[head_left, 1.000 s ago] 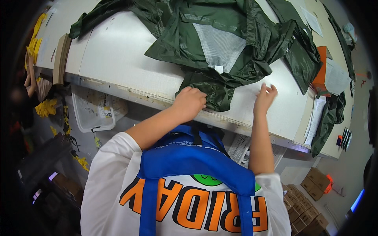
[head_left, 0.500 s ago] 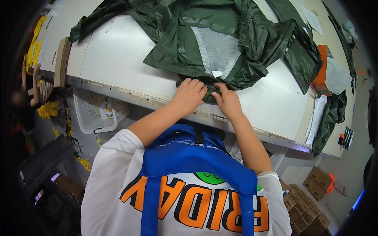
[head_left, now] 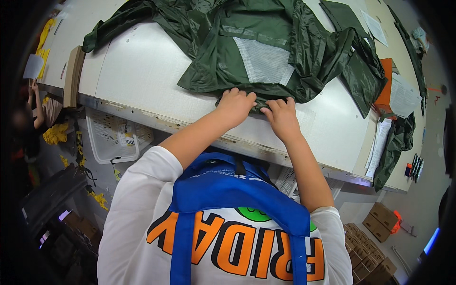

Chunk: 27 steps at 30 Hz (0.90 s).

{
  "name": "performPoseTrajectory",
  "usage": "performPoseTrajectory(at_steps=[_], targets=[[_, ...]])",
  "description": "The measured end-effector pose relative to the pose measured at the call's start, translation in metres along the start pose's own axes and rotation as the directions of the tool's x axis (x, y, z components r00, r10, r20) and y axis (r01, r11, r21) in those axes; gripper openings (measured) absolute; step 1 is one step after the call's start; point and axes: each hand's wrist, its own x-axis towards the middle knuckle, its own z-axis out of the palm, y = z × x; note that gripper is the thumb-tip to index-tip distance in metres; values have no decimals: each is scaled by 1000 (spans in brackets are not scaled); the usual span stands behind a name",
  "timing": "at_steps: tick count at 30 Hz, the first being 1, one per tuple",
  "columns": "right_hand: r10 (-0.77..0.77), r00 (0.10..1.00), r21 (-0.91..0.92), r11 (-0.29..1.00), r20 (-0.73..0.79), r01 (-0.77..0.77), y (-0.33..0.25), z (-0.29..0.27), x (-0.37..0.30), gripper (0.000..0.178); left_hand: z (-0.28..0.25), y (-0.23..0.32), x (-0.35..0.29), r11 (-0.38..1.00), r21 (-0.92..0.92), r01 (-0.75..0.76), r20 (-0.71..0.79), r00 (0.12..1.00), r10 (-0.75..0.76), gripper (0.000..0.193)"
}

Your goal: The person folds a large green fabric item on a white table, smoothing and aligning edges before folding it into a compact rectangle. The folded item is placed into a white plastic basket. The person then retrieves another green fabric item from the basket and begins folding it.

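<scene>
The left hand (head_left: pixel 236 108) curls over the near edge of a dark green garment (head_left: pixel 256 33) lying on the white table (head_left: pixel 142 57); the right hand (head_left: pixel 283 118) arches there, thumb apart. Whether either pinches cloth, I can't tell. They seem to be gathering that edge; going on calls for even hold. Loose folds beyond could snag; rightward stands an orange box (head_left: pixel 385 88).

My view comes from the left of two fisheye cameras on my head, facing steeply down over my white shirt (head_left: pixel 135 209) to my left hand (head_left: pixel 236 108) and right hand (head_left: pixel 284 119). It sits near, the table (head_left: pixel 142 66) bending toward the dark rim.
</scene>
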Motion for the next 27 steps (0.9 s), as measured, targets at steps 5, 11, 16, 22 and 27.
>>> performPoseTrajectory(at_steps=[5,11,16,22,27], targets=[[31,998,29,999,-58,-29,16,16,6,21,-20,-7,-3,992,-107,70,-12,997,-72,33],[110,993,81,991,-31,-108,1,4,15,25,-20,-21,-2,998,35,-55,-120,991,58,18],[-92,978,-126,990,-186,69,2,-9,10,30,-20,-33,13,993,112,-28,-200,979,50,19],[-63,998,-100,993,21,65,15,-18,20,20,-41,-27,7,991,132,-29,-190,980,54,29],[-19,993,-54,998,116,26,13,-18,24,19,-59,-33,4,966,240,-95,73,994,79,37]])
